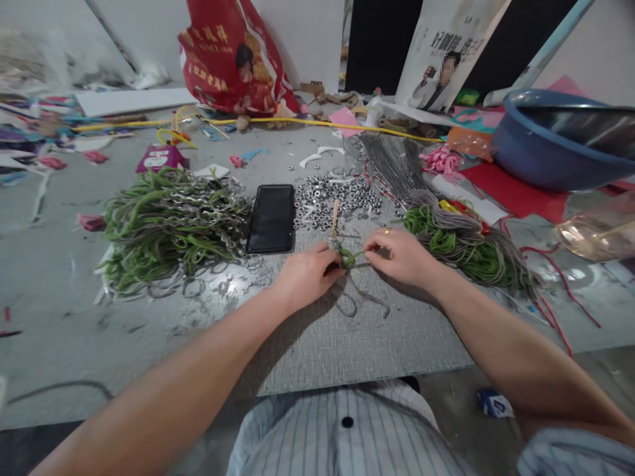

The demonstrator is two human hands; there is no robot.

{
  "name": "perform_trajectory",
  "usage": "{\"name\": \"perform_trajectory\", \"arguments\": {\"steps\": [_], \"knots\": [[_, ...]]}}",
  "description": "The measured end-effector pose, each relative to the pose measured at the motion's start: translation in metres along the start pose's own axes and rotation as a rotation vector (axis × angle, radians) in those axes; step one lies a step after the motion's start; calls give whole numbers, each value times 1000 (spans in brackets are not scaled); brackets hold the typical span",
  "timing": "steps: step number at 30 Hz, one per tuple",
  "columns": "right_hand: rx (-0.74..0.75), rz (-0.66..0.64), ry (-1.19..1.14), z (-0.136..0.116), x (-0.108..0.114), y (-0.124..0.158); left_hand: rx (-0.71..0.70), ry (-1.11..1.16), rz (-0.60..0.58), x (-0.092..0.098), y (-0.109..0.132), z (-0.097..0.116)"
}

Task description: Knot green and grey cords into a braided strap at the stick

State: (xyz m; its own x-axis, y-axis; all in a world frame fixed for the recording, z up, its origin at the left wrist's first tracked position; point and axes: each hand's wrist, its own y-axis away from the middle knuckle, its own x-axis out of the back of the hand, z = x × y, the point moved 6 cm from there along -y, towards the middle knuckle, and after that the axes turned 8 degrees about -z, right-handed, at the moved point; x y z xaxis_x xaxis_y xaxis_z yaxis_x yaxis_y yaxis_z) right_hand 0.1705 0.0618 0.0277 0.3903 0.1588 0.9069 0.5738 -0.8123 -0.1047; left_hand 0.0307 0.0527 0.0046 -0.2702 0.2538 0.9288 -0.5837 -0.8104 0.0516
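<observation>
Between my hands lies a small bundle of green and grey cord (348, 258), its loose grey ends trailing toward me on the table. My left hand (311, 270) is closed on the bundle's left side. With thumb and fingertips, my right hand (397, 256) pinches strands of the same cord on the right. A thin wooden stick (335, 217) stands up just beyond the bundle, beside a metal ring. Past it are many small metal nuts (322, 195) spread in a pile. A black phone (270, 219) lies left of the nuts.
A heap of green and grey cords with chains (169, 228) lies left; a cord hank (456, 241) lies right. A blue basin (550, 142) stands at the back right. A red bag (228, 59) and yellow cable (307, 121) are at the back. The table's front edge (357, 383) is near me.
</observation>
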Motion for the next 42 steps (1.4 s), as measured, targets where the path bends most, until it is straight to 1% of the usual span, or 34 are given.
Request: {"name": "perform_trajectory", "arguments": {"steps": [4,6,9,11,13,15,16,18,20,21,23,27,30,31,33,34,36,38,40,42], "knots": [[-209,91,117,19,8,0,-6,41,-22,2,0,-2],[-284,107,160,26,10,1,-9,52,-16,3,0,-3],[-356,84,212,34,9,1,-28,61,2,2,0,-5],[-360,65,234,34,8,1,-30,67,7,2,0,-6],[-274,66,226,28,10,1,-28,75,3,2,0,-6],[-102,20,158,15,9,0,-33,87,-4,2,0,-5],[1,-42,104,7,7,1,-40,93,-7,3,0,-5],[180,-262,-29,-10,-3,5,-59,96,-10,4,0,-3],[285,-459,-84,-23,-13,11,-70,89,-10,4,1,-3],[304,-519,-85,-28,-16,13,-73,84,-9,4,1,-3],[297,-583,-71,-32,-22,16,-73,76,-12,4,1,-4],[231,-609,-47,-33,-27,14,-67,54,-16,3,0,-6],[217,-573,-66,-36,-27,12,-61,47,-23,3,0,-6],[229,-539,-112,-37,-26,11,-56,46,-29,3,0,-5],[226,-414,-264,-37,-22,7,-45,49,-46,2,0,-5],[178,-322,-358,-33,-19,4,-41,51,-54,2,0,-5],[-5,-129,-552,-18,-17,0,-38,59,-61,2,-1,-5],[-149,17,-691,-5,-19,-1,-43,72,-60,2,-1,-5],[-191,120,-691,-1,-21,-2,-49,78,-62,2,-1,-5],[-181,151,-567,-2,-23,-5,-48,78,-66,1,-1,-5]]}}
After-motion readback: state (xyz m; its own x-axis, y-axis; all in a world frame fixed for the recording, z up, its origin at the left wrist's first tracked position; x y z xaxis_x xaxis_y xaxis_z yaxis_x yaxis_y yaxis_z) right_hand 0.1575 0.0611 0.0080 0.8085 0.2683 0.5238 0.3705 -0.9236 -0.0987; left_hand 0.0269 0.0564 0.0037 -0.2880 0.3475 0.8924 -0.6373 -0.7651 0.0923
